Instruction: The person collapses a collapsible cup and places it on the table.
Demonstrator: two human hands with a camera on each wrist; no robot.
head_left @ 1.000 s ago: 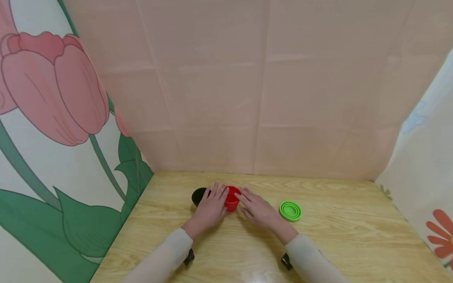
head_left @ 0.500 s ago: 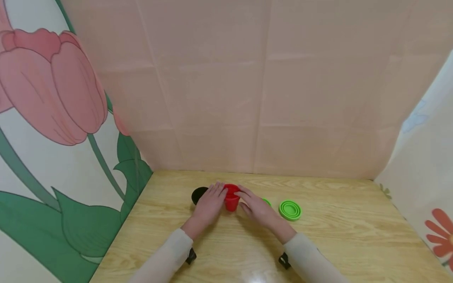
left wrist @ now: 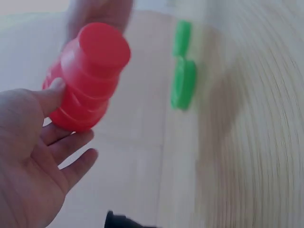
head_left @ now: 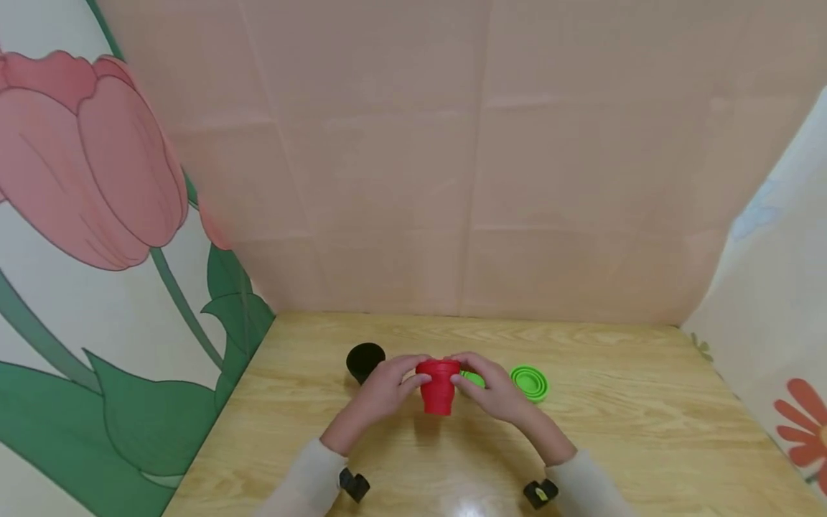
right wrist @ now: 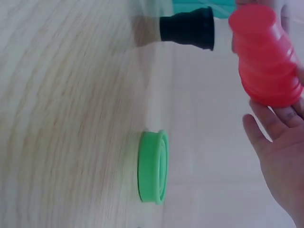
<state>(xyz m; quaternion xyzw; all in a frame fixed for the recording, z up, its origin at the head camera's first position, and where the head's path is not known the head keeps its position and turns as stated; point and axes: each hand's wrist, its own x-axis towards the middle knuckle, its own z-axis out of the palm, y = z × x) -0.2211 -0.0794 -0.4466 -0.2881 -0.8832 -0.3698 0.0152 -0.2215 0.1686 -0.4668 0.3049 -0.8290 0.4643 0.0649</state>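
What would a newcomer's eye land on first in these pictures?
Probably the bright red cup, held above the wooden table between the left hand and the right hand. After that, perhaps the big pink tulip pictured at the head view's left, then the ringed green disc on the table, right of the cup.

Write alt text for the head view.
A person's left hand and right hand hold a red stepped cup above a wood-grain table. To its left stands a black cup; to its right lie a green collapsed cup and another green piece partly hidden by the right hand.
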